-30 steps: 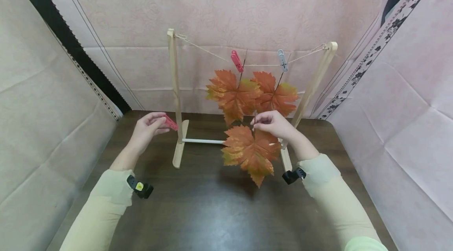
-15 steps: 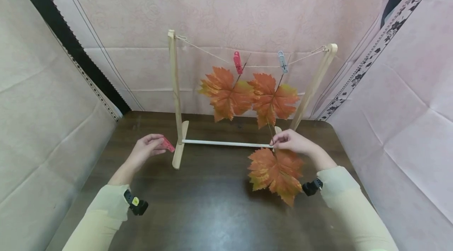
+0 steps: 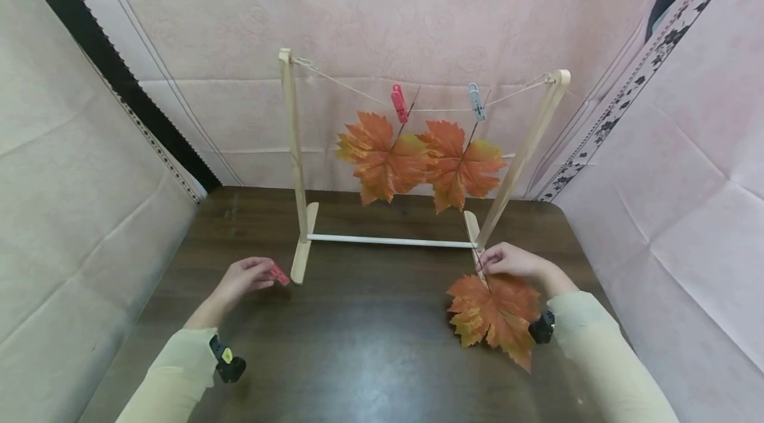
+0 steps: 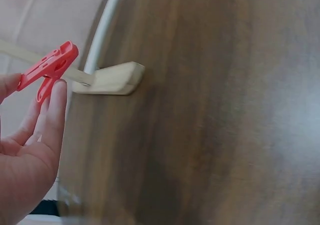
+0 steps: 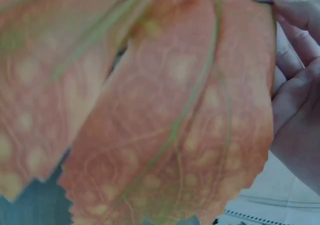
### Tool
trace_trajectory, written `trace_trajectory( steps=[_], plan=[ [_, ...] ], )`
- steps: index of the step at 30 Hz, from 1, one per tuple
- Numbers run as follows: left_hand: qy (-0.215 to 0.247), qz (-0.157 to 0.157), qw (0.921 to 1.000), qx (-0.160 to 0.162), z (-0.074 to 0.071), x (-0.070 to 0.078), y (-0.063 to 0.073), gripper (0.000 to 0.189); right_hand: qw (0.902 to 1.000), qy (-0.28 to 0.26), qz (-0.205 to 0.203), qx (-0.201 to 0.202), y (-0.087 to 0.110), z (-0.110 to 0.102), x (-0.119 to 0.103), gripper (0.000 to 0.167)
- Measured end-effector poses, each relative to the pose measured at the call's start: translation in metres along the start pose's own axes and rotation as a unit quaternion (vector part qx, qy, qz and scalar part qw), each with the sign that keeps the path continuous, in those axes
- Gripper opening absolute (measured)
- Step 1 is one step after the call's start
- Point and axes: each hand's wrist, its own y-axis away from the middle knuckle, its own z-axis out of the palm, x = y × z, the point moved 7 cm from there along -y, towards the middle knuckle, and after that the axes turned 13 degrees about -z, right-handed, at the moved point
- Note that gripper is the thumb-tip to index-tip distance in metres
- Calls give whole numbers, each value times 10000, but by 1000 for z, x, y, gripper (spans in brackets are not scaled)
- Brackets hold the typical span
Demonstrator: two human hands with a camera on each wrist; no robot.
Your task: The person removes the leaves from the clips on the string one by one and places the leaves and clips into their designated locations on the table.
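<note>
Orange maple-shaped artificial leaf with yellow-green patches hangs over the right-hand half of the brown wooden table, its tip pointing towards the near side. The right hand has thumb and fingertips closed together on the leaf's thin dark stem, just beside the right foot of a pale wooden stand. Over the left-hand half, the left hand pinches a red plastic clothespin between thumb and fingers, only a narrow gap apart; the clothespin's handles stand spread, and it is near the stand's left foot. Towards the table's far edge rise the stand's left post and right post, joined low down by a white rod and near their tops by a sagging thin white string. On that string a pinkish-red peg and a pale blue peg each grip the stem of another orange leaf; the left hanging leaf and the right hanging leaf meet or overlap at their sides. Beyond the far edge stands a pale pinkish cloth backdrop.
</note>
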Motion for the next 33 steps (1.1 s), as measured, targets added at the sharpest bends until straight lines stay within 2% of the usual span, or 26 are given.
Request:
trace_trajectory(
  steps=[4, 11, 15, 24, 33],
  plan=[
    [45, -212, 9998, 55, 1, -14, -5, 50, 10000, 53, 35, -43, 5, 4, 13, 16],
    [6, -577, 9980, 259, 2, -33, -13, 48, 9990, 130, 437, -1, 9, 11, 34, 13],
    [-50, -674, 9970, 378, 2, -37, -16, 49, 9971, 215, 714, 152, 12, 12, 42, 12],
    [-74, -903, 9937, 652, 3, -43, -20, 47, 9935, 296, 951, 557, 15, 11, 49, 15],
    [39, -848, 9934, 777, 5, -48, -23, 44, 9854, 934, 1178, 797, 16, 6, 52, 14]
  ],
)
